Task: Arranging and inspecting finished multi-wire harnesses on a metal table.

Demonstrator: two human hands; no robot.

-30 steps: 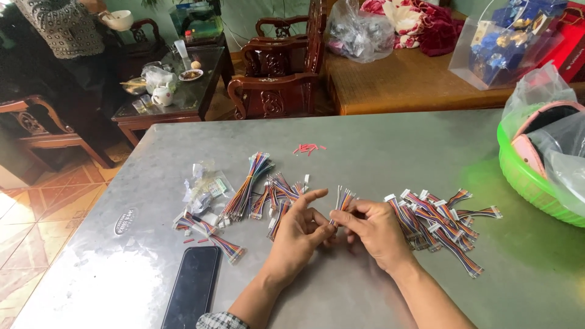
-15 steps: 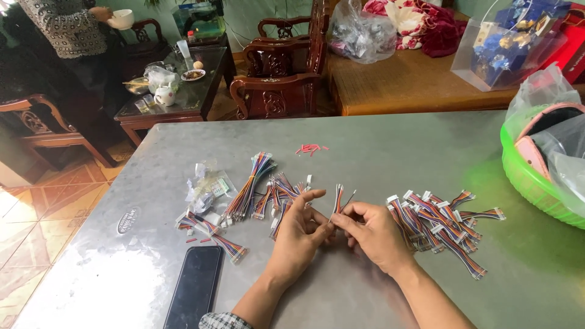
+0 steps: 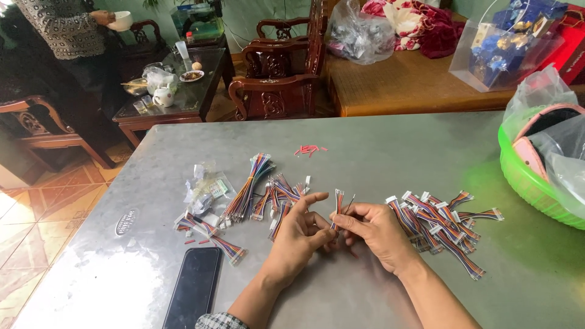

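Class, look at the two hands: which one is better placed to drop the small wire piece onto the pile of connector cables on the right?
Probably the right hand: it pinches the wire piece, and the connector-cable pile lies just beside it. The left hand is farther away.

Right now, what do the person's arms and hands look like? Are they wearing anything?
Both hands are bare: no gloves, rings or watch show on the left hand or the right hand. The forearms are bare too. Only at the bottom edge, on the left arm, a bit of checked sleeve peeks in, pushed up near the elbow. No sleeve shows on the right arm.
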